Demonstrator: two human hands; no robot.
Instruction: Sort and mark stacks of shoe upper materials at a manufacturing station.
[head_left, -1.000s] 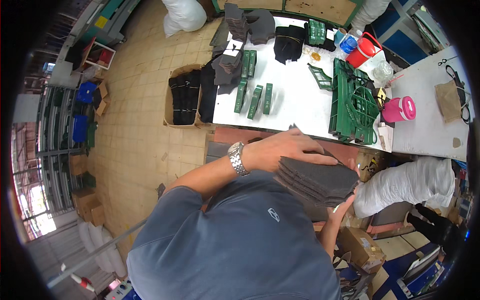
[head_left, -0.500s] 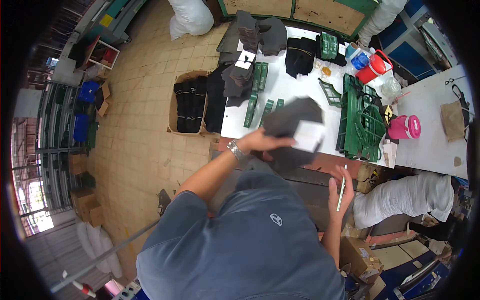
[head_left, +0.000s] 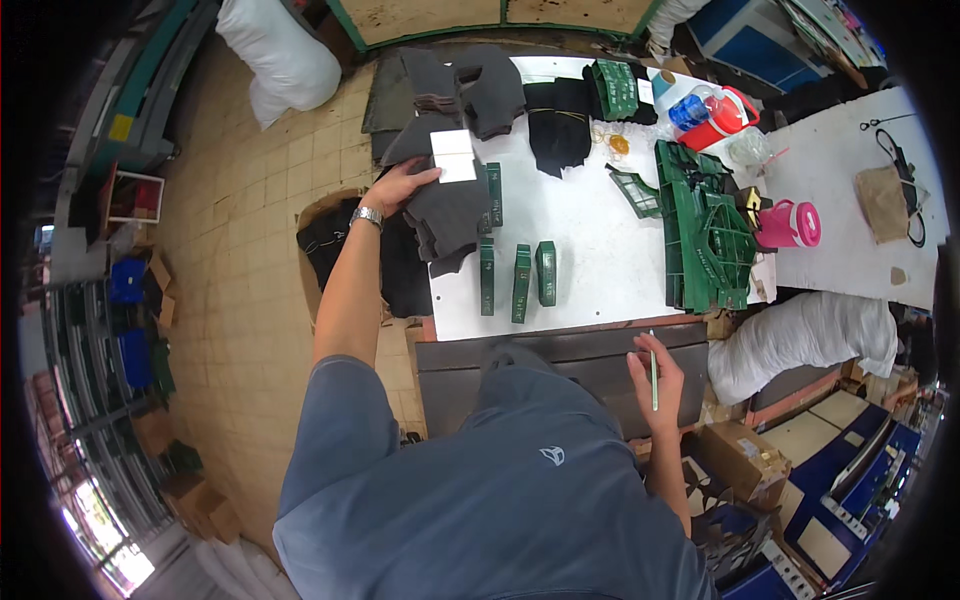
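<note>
My left hand [head_left: 400,187] reaches out to the table's far left side and grips a bundle of dark grey cut fabric pieces [head_left: 407,142], its thumb by the white paper [head_left: 454,156] on top. This bundle lies over other dark grey fabric pieces [head_left: 447,222]; where one ends is hard to tell. My right hand [head_left: 665,385], near my body at the table's front edge, has its fingers closed around a slim pale green pen [head_left: 654,375]. Several narrow green blocks [head_left: 521,284] stand on the white tabletop [head_left: 600,270] right of the fabric.
Green plastic frames [head_left: 705,240] are piled at the table's right, beside a pink jug [head_left: 790,224]. Farther back are a red jug [head_left: 722,120] and a tied black fabric bundle [head_left: 558,125]. A cardboard box [head_left: 311,215] of black fabric stands at the table's left.
My left hand has carried the fabric bundle with its white paper from the table's front middle to the far left pile. The right hand still holds the pen, slightly lower left.
</note>
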